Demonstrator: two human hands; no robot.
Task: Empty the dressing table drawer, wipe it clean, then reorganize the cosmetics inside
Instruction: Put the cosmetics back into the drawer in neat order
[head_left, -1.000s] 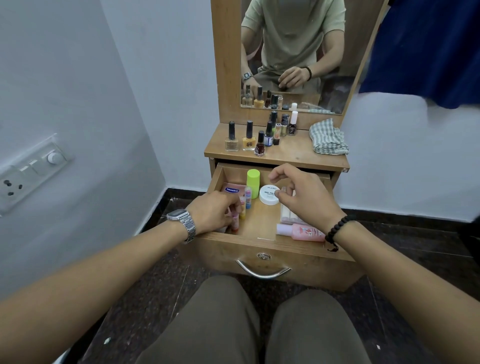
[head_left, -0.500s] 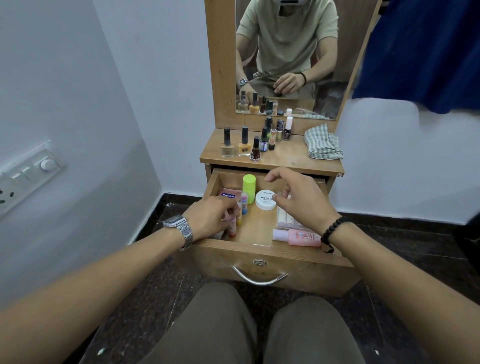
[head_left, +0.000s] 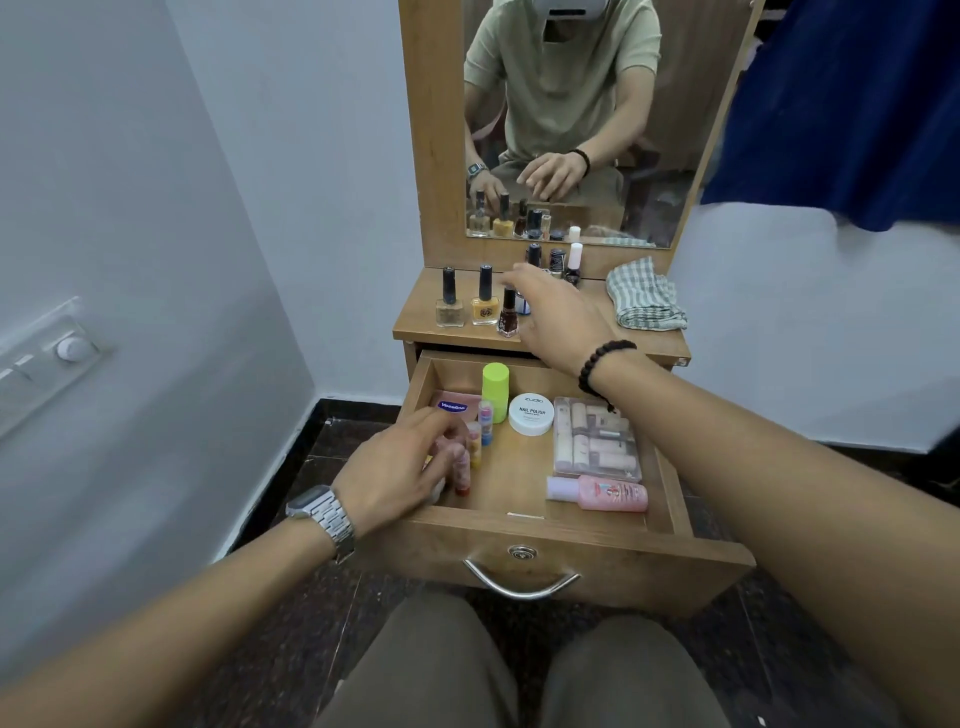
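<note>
Head view showed the right hand (head_left: 558, 317), fingers spread, near the dark glass nail-polish bottle (head_left: 508, 314) at centre frame: light, fragile, slippery, best pinched at its cap; the left hand (head_left: 400, 467) pinched lip-balm sticks (head_left: 462, 467).

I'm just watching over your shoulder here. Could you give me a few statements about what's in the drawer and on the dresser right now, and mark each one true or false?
1. The drawer is pulled open. True.
2. The white nail polish remover tub stands on the dresser top. False: it sits in the drawer.
3. The right hand reaches over the dresser top. True.
4. The checked cloth lies in the drawer. False: it lies on the dresser top.
5. The pink bottle lies on its side. True.
</note>
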